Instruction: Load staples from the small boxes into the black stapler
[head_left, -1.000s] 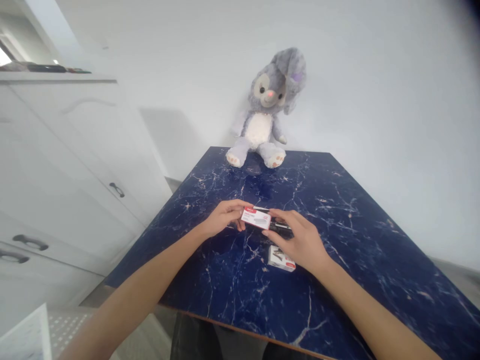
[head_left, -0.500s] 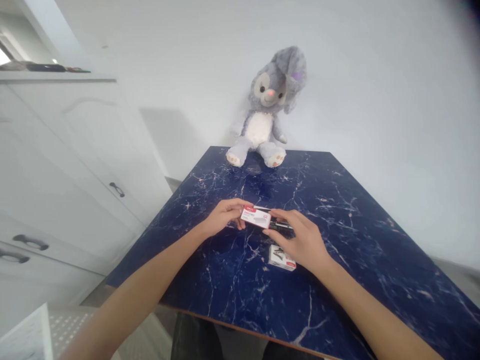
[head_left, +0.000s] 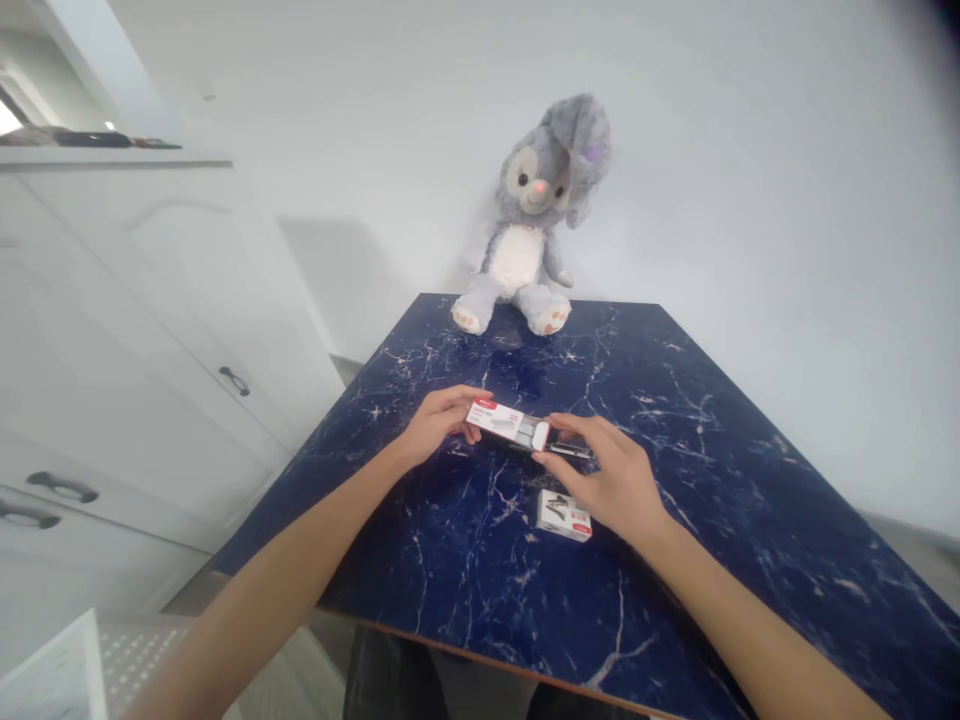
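Note:
Above the table I hold a small white-and-red staple box [head_left: 495,418], its printed face turned up. My left hand [head_left: 437,428] is closed around the box's left end. At the right end, the inner tray [head_left: 539,435] sticks partly out of the sleeve, and grey strips that look like staples show in it. The thumb and fingers of my right hand [head_left: 609,472] pinch the tray's end. Behind the right fingers lies a black and silver object [head_left: 570,449], partly hidden, its kind unclear. Nearer to me, a second small white-and-red box [head_left: 564,515] rests on the table.
A dark blue marble-patterned table [head_left: 480,580] stretches out before me. At its far edge a grey plush toy [head_left: 517,255] sits against the white wall. White cabinets [head_left: 135,350] with dark handles stand on the left.
The inner tray has slid out of the sleeve to the right, so its contents show. My left hand and the sleeve have shifted slightly left and away from me.

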